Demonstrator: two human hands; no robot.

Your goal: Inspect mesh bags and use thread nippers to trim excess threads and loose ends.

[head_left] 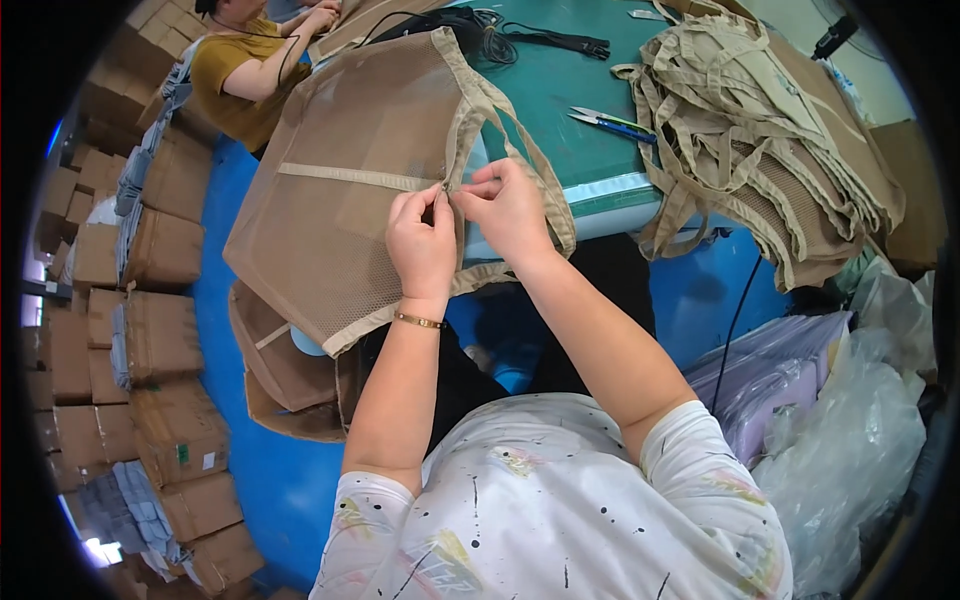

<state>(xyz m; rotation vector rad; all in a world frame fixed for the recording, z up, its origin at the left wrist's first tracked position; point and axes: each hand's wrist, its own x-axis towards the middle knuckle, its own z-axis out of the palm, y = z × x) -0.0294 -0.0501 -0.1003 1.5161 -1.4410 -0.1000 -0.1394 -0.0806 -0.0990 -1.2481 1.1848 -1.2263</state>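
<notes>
A brown mesh bag point(370, 120) with beige fabric trim and straps lies spread over the near edge of the green table point(560, 100). My left hand point(421, 240) pinches the bag's trim where a beige band meets it. Close beside it, my right hand point(508, 208) has its thumb and fingers pressed together at the same spot on the trim. Whatever small part sits between the fingertips is too small to make out. A strap loop of the bag hangs to the right, behind my right hand. Blue-handled thread snips point(615, 125) lie on the table farther right.
Similar mesh bags are piled point(730, 130) at the table's right. Black cords point(495, 45) lie at the back. A person in a mustard shirt point(235, 70) works at far left. Stacked cartons point(165, 330) line the left; an open carton point(290, 410) and plastic-wrapped goods point(780, 380) flank me.
</notes>
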